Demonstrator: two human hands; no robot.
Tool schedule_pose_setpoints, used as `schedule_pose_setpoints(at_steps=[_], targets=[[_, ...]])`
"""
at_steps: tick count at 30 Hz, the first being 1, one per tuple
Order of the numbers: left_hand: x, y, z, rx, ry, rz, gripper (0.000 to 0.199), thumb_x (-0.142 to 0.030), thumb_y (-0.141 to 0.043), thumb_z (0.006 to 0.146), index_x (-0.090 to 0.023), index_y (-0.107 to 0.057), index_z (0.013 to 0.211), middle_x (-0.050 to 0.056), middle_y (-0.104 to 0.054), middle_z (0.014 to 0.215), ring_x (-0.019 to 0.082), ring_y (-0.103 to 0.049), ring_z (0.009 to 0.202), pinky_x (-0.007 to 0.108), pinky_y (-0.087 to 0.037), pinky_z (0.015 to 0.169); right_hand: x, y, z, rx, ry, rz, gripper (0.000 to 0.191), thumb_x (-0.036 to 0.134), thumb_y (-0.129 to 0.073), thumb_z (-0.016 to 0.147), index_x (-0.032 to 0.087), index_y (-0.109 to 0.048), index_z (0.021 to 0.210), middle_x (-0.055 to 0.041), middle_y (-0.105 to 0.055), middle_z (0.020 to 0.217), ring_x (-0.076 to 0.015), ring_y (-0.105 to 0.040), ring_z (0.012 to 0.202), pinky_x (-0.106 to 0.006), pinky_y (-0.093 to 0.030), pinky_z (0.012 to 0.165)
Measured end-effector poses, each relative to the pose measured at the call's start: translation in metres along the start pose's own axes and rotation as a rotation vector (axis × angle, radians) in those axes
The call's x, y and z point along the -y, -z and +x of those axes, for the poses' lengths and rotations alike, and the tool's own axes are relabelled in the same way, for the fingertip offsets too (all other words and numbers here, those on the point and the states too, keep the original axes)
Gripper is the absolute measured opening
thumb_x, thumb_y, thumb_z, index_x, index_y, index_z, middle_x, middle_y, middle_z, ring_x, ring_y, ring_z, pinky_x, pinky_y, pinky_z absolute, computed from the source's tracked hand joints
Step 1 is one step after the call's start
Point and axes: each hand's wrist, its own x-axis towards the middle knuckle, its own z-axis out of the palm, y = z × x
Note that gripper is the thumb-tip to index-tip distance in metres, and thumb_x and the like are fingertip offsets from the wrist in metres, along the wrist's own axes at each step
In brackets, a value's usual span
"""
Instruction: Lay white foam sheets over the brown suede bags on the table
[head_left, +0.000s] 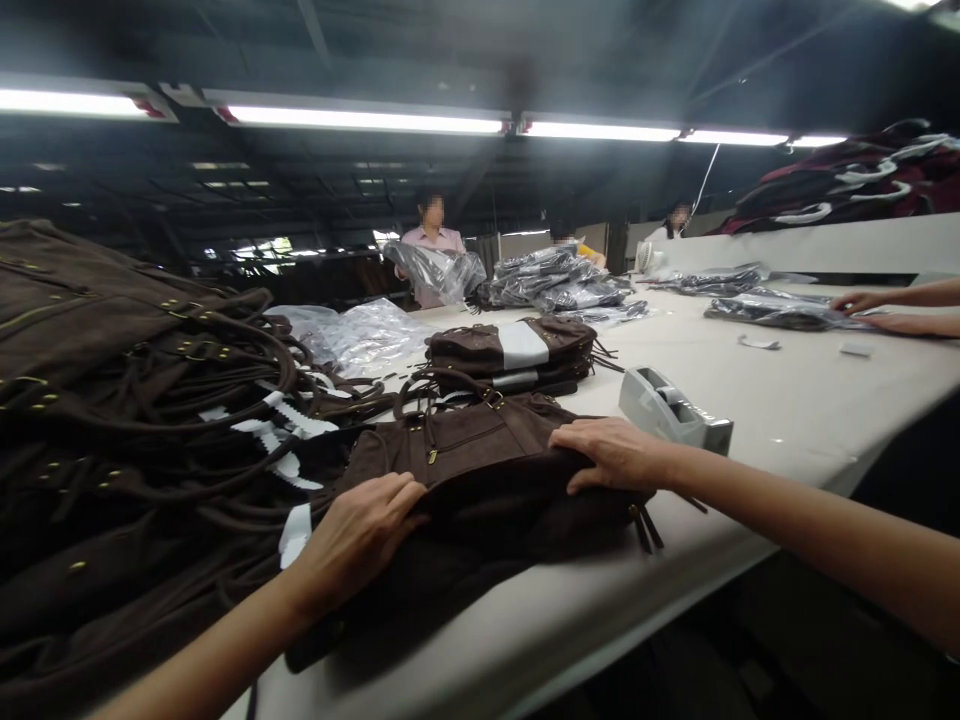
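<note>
A dark brown handbag (480,440) with brass fittings and a small zip lies at the near edge of the table, its bottom side towards me. My left hand (367,525) grips the bag's edge on the left, fingers curled over it and thumb hidden below. On the right, my right hand (607,450) holds the same edge, thumb beneath and fingers on top. The bag's handle loops away from me. Just past my right hand stands a grey tape dispenser (667,408). Behind the bag sit several folded brown bags (450,350) with a white paper band (523,344) around them.
A high heap of brown bags (112,330) with white paper tags fills the left. Clear plastic bags (367,330) lie behind it. Plastic-wrapped bags (555,275) are piled farther back on the white table (787,400). Co-workers stand beyond; another person's hands (870,308) touch a wrapped bag at right.
</note>
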Motion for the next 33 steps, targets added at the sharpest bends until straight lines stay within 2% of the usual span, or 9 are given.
schedule_pose_setpoints(at_steps=[3, 5, 9, 11, 14, 20, 24, 27, 33], targets=[[-0.002, 0.001, -0.013, -0.013, -0.095, -0.007, 0.008, -0.020, -0.049, 0.093, -0.021, -0.054, 0.098, 0.001, -0.057, 0.088, 0.016, -0.056, 0.079, 0.027, -0.043, 0.067, -0.010, -0.007, -0.012, 0.019, 0.063, -0.044, 0.020, 0.031, -0.066, 0.084, 0.022, -0.056, 0.098, -0.0023, -0.063, 0.092, -0.0204, -0.058, 0.085, -0.028, -0.038, 0.067], [-0.006, -0.001, -0.022, 0.005, -0.178, 0.002, 0.012, -0.016, -0.043, 0.094, -0.021, -0.054, 0.097, -0.001, -0.055, 0.082, 0.013, -0.053, 0.070, 0.025, -0.040, 0.059, -0.012, -0.023, -0.018, -0.058, 0.141, -0.102, 0.003, 0.021, -0.056, 0.088, 0.021, -0.056, 0.092, -0.0022, -0.061, 0.086, -0.0186, -0.054, 0.078, -0.028, -0.035, 0.065], [-0.017, -0.014, -0.041, -0.151, -0.419, 0.125, 0.023, -0.009, -0.037, 0.094, -0.017, -0.056, 0.103, 0.000, -0.056, 0.075, 0.013, -0.050, 0.063, 0.026, -0.041, 0.056, -0.006, -0.067, -0.032, -0.321, 0.218, -0.213, 0.027, 0.010, -0.035, 0.095, 0.019, -0.058, 0.083, -0.0037, -0.055, 0.074, -0.0184, -0.046, 0.068, -0.030, -0.033, 0.062], [-0.022, -0.020, -0.048, -0.236, -0.446, 0.189, 0.023, -0.007, -0.040, 0.093, -0.016, -0.057, 0.104, -0.001, -0.056, 0.071, 0.012, -0.051, 0.061, 0.025, -0.042, 0.057, -0.002, -0.084, -0.040, -0.417, 0.171, -0.224, 0.029, 0.010, -0.033, 0.095, 0.019, -0.060, 0.087, -0.0047, -0.054, 0.073, -0.0192, -0.045, 0.067, -0.031, -0.035, 0.062], [-0.030, -0.026, -0.058, -0.240, -0.399, 0.193, 0.023, -0.006, -0.040, 0.093, -0.015, -0.058, 0.105, -0.001, -0.057, 0.072, 0.011, -0.053, 0.062, 0.024, -0.043, 0.059, 0.001, -0.099, -0.051, -0.480, 0.089, -0.153, 0.029, 0.007, -0.035, 0.093, 0.017, -0.059, 0.105, -0.0076, -0.056, 0.083, -0.0215, -0.049, 0.076, -0.033, -0.042, 0.068], [-0.033, -0.033, -0.080, -0.163, -0.299, 0.034, 0.035, -0.007, -0.037, 0.093, -0.016, -0.052, 0.123, 0.000, -0.054, 0.076, 0.010, -0.053, 0.063, 0.022, -0.044, 0.059, 0.005, -0.101, -0.073, -0.439, 0.086, 0.014, 0.054, 0.003, -0.040, 0.082, 0.018, -0.046, 0.134, -0.0108, -0.057, 0.105, -0.0246, -0.053, 0.095, -0.041, -0.049, 0.086], [-0.034, -0.036, -0.088, -0.090, -0.227, -0.030, 0.045, -0.008, -0.040, 0.091, -0.022, -0.046, 0.133, -0.001, -0.052, 0.076, 0.009, -0.051, 0.062, 0.020, -0.043, 0.057, 0.012, -0.094, -0.085, -0.363, 0.058, 0.035, 0.061, 0.027, -0.055, 0.086, 0.017, -0.038, 0.143, -0.0137, -0.054, 0.115, -0.0282, -0.052, 0.105, -0.046, -0.047, 0.092], [-0.039, -0.033, -0.092, 0.009, -0.217, -0.009, 0.050, -0.024, -0.051, 0.089, -0.018, -0.042, 0.138, 0.004, -0.057, 0.089, 0.014, -0.056, 0.072, 0.025, -0.048, 0.063, 0.008, -0.090, -0.084, -0.320, 0.085, -0.004, 0.070, 0.040, -0.062, 0.083, 0.015, -0.038, 0.144, -0.0148, -0.054, 0.115, -0.0293, -0.051, 0.104, -0.047, -0.047, 0.092], [-0.040, -0.025, -0.092, 0.004, -0.163, 0.115, 0.068, -0.058, -0.054, 0.084, -0.023, -0.039, 0.141, 0.011, -0.058, 0.110, 0.022, -0.060, 0.090, 0.032, -0.053, 0.074, -0.007, -0.090, -0.067, -0.251, 0.230, -0.178, 0.055, 0.015, -0.050, 0.084, 0.007, -0.043, 0.138, -0.0151, -0.057, 0.107, -0.0271, -0.051, 0.094, -0.043, -0.049, 0.082]])
